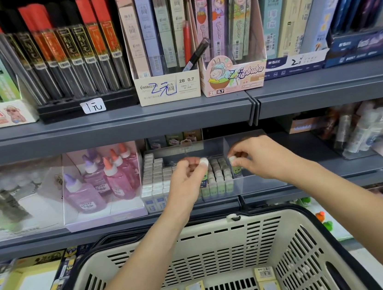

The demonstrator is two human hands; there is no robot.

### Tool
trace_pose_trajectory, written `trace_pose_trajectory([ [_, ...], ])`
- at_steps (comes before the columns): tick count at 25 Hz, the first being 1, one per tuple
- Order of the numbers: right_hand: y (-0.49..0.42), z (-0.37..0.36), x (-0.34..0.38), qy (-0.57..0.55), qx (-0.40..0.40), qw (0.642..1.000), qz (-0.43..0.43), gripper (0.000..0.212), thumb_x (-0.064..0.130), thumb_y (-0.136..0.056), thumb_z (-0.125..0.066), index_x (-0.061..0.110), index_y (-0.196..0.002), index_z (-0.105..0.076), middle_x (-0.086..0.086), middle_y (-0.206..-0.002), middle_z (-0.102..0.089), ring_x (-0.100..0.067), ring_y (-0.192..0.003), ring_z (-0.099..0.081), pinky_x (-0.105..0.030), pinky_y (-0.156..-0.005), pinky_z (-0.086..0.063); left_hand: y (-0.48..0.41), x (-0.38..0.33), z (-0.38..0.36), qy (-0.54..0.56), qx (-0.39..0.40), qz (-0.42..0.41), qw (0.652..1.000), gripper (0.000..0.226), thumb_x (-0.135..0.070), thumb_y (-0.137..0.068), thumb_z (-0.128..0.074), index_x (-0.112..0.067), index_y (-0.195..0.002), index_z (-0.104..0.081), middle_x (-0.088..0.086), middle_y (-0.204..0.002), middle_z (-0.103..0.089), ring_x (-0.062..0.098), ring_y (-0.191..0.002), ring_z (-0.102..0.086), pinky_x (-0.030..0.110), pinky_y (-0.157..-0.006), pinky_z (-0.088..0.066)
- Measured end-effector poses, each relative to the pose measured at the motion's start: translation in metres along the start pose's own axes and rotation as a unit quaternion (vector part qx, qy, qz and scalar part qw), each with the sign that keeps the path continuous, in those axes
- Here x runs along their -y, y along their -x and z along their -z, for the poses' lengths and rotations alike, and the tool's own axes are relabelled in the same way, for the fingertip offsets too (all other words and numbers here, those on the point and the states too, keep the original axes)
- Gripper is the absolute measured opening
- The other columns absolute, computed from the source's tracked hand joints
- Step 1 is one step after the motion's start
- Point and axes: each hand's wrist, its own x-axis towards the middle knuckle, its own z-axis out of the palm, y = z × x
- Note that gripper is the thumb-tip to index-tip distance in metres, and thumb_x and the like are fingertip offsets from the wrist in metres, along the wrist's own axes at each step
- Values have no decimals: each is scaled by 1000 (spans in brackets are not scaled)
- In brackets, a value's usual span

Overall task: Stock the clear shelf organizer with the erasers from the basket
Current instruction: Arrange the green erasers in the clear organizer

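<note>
The clear shelf organizer point(245, 181) stands on the middle shelf, its left part filled with rows of upright white erasers point(156, 178) and green-sleeved erasers point(218, 177). My left hand point(185, 179) holds a green-sleeved eraser point(203, 165) upright over the middle rows. My right hand point(262, 158) pinches another green eraser point(233, 163) at the right end of those rows. Below, the beige basket point(294, 240) holds several flat yellow-wrapped erasers point(265, 280) on its floor.
Pink and purple glue bottles point(108, 181) sit in a display box left of the organizer. Pencil-lead boxes point(164, 51) fill the shelf above. The organizer's right compartment point(253, 147) shows no erasers. Blurred bottles point(365, 130) stand at the right.
</note>
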Motion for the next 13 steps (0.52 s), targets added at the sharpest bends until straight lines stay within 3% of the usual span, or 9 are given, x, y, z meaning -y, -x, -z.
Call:
trace_pose_trajectory([
  [6, -2, 1, 0, 9, 9, 1000, -24, 22, 36, -90, -56, 24, -105, -67, 0, -99, -70, -21, -97, -60, -38, -83, -52, 3, -5, -2, 27, 12, -10, 1000, 9, -19, -87, -63, -27, -91, -60, -2, -92, -60, 5, -81, -58, 19, -60, -54],
  [13, 6, -18, -5, 45, 58, 997, -33, 18, 34, -91, -55, 27, -100, -69, 6, -101, -69, -18, -97, -61, -29, -77, -47, 3, -7, -3, 3, 28, 6, 1000, 22, -6, -87, -61, -27, -91, -57, -3, -93, -62, 8, -81, -62, 18, -59, -54],
])
